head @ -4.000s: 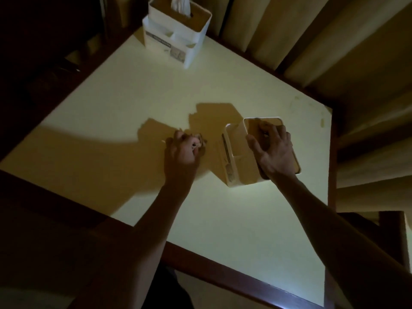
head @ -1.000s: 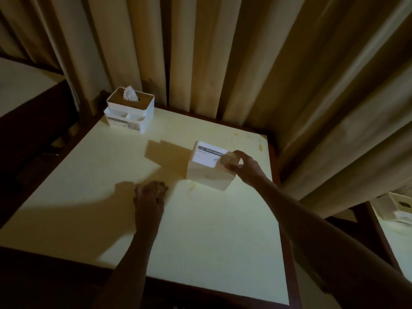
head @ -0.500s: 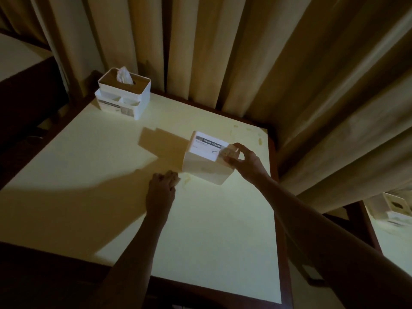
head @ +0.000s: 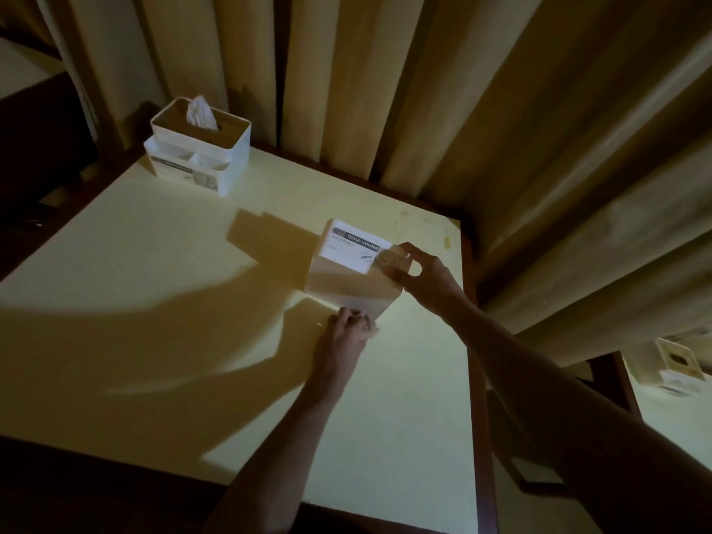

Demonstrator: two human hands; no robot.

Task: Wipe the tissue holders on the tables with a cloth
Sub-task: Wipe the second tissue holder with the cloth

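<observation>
A white tissue holder (head: 352, 271) is being kept tipped on its side on the pale counter (head: 154, 302), so that its labelled face is turned upward and its lower faces are being exposed for wiping. It is being steadied by the right hand (head: 418, 273), whose thumb and fingers are curled round the holder's upper right corner; the pinch there is probably being used to stop the box from sliding or rolling back. The left hand (head: 345, 335) is being held just below the holder's near edge, fingers clenched round something small and pale that is judged to be the cloth (head: 371, 328), though it is too dim to be made out clearly. Whether the cloth is touching the holder cannot be told; it is being held right at the box's lower edge.

A second tissue holder (head: 200, 148), upright and with a tissue standing out of its top, is being left well beyond the left hand, at the counter's far left corner by the curtains (head: 424, 90). Another holder (head: 676, 366) is being shown far to the right of the right hand, on a neighbouring counter. Both are judged to be waiting their turn.
</observation>
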